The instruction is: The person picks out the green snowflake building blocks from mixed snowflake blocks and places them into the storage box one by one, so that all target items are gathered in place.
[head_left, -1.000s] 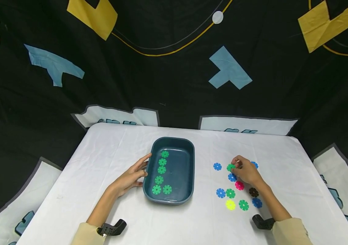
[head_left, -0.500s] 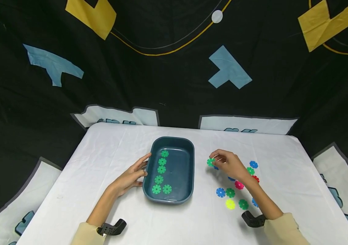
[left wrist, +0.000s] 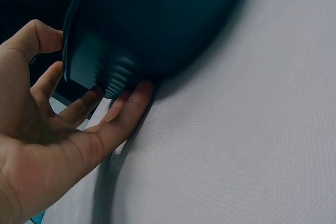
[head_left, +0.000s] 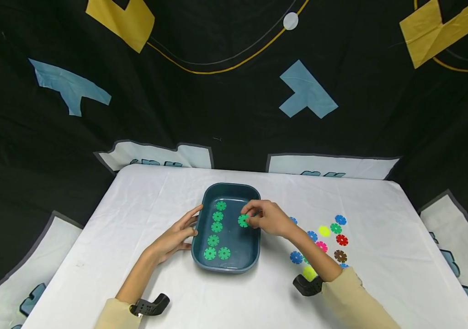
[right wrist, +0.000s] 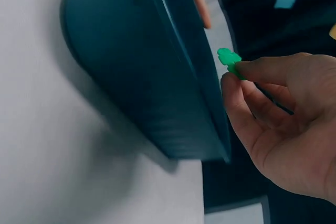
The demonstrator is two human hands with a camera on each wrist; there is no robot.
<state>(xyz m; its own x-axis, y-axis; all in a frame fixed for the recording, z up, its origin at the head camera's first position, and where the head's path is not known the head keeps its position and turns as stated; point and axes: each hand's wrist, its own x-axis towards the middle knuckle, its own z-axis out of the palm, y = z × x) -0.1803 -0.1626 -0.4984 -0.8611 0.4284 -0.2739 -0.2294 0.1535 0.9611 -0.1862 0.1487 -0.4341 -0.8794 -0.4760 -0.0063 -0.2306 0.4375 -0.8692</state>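
Observation:
A dark teal plastic tray (head_left: 250,256) stands on the table, with several green notched discs (head_left: 213,240) lying in its left half. My left hand (head_left: 174,237) is at the tray's left side. In the left wrist view, the fingers (left wrist: 128,111) spread against the outer wall, close to the rim. Over the tray's right side, my right hand (head_left: 268,218) pinches another green notched disc (head_left: 243,220) between thumb and fingertips. The right wrist view shows this disc (right wrist: 229,59) above the tray's rim, apart from the floor of the tray.
To the right lie several loose notched discs: blue (head_left: 340,220), green (head_left: 335,228), red (head_left: 342,240), brown (head_left: 340,256), yellow (head_left: 323,230) and pink (head_left: 321,246). The right forearm hides some of them. A white cloth (head_left: 147,196) covers the table; a black curtain (head_left: 226,123) hangs behind.
My right hand has carried the pinched green disc left from among the loose discs to over the tray. The left hand and tray have stayed in place.

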